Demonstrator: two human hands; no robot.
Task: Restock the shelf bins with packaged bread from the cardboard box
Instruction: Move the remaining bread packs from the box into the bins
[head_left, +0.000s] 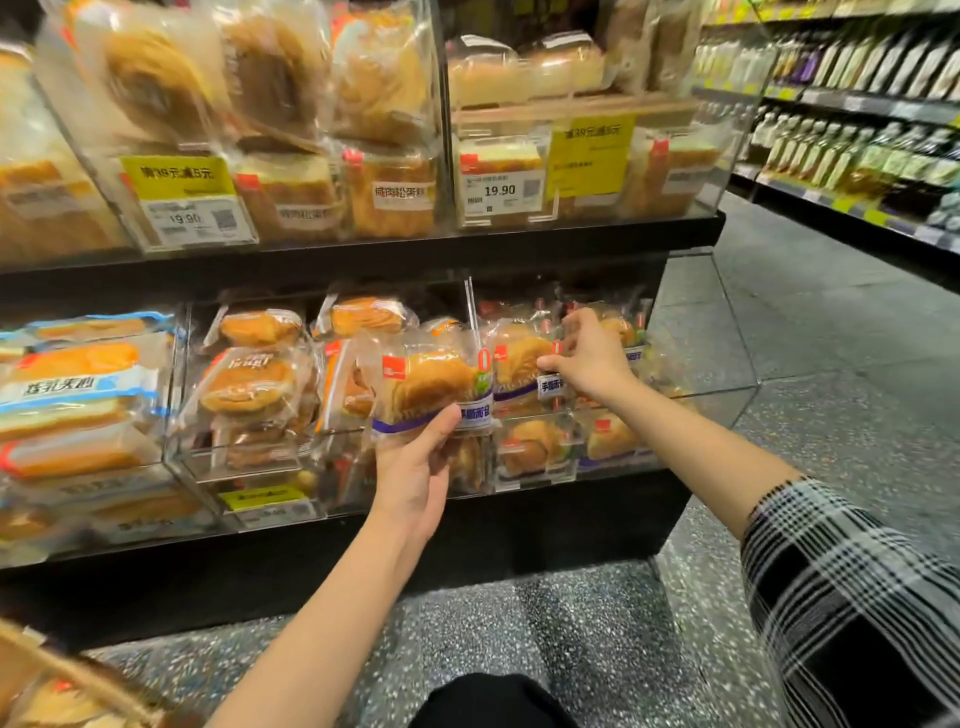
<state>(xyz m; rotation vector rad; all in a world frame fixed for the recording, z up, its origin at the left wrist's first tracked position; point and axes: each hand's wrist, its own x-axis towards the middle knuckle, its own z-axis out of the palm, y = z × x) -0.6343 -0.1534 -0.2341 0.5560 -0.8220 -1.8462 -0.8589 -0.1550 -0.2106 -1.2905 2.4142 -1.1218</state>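
Well above the hands, a white price tag on the upper shelf bin reads "19.90". Up and to the left, a second price tag also reads "19.90", under a blurred yellow sign.

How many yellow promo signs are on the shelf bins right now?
3: upper left bin sign, upper right bin sign, and a small lower bin sign. Others may be hidden.

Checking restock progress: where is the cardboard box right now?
In the head view, only a corner of the brown cardboard box shows at the bottom-left edge, on the speckled floor below the black shelf base, left of the left forearm.
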